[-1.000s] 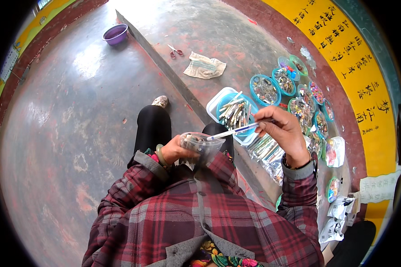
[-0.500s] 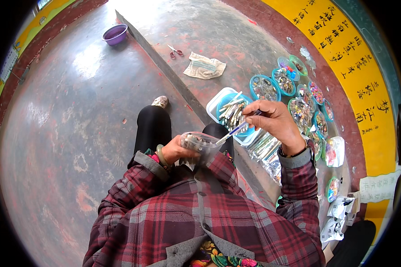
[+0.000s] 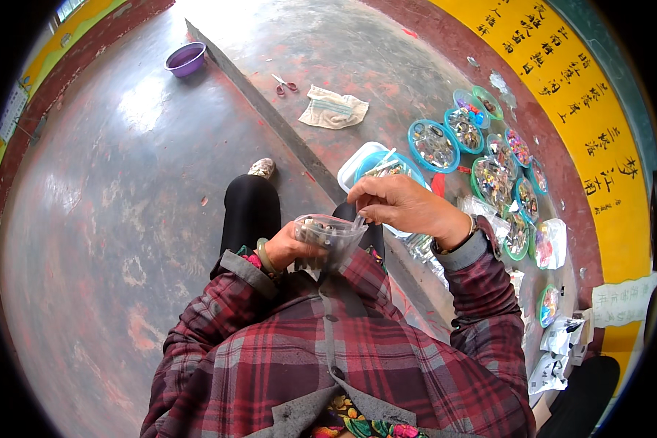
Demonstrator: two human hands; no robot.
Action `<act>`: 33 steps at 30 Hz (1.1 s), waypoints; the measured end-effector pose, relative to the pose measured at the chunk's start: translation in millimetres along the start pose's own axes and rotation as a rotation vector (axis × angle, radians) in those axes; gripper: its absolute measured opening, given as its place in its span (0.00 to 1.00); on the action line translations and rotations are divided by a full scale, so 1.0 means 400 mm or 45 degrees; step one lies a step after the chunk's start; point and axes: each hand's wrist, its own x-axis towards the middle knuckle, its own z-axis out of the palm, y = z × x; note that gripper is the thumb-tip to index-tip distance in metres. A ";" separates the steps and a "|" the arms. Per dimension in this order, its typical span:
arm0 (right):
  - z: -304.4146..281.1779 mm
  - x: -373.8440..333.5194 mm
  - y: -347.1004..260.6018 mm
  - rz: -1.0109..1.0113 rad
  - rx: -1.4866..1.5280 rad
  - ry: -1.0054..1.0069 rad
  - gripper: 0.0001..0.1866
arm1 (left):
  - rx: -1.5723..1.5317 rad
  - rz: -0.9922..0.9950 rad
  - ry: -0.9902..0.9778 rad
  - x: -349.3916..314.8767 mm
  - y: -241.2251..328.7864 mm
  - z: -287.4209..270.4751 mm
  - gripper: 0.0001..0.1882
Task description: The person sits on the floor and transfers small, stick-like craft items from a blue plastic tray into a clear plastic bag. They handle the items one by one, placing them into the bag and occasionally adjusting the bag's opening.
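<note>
My left hand point(image 3: 288, 248) is closed around a clear plastic tub point(image 3: 341, 244) in front of my body, with small dark and pale pieces inside. My right hand point(image 3: 412, 208) is over the tub's right side, thumb and fingers pinching a slim pen-like tube point(image 3: 359, 221). The tube's lower end is down at the tub's right rim; most of the tube is hidden by the fingers. Just beyond my right hand, a blue basin point(image 3: 415, 168) of similar slim sticks sits in a white tray point(image 3: 346, 174), partly covered by that hand.
Several round baskets of small parts, such as one blue-rimmed basket point(image 3: 410, 146), crowd the floor at right. Farther off lie a cloth point(image 3: 333, 109), scissors point(image 3: 285, 86) and a purple basin point(image 3: 186, 60). A low ledge point(image 3: 270, 120) crosses the floor. White packets point(image 3: 551, 372) lie at lower right.
My right hand has moved left and slightly down, bringing the pen-like tube from a slanted hold beside the tub to a steeper one at its rim. My left hand stays put.
</note>
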 end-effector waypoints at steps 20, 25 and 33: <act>0.084 -0.007 0.028 -0.058 -0.174 0.206 0.06 | -0.080 0.097 0.037 0.001 0.003 -0.003 0.30; 0.102 -0.005 0.068 -0.094 -0.132 0.249 0.06 | -0.123 0.040 0.078 -0.003 -0.015 -0.019 0.30; 0.089 -0.027 0.054 0.021 -0.030 0.325 0.10 | -0.149 0.132 0.053 0.002 0.008 0.003 0.30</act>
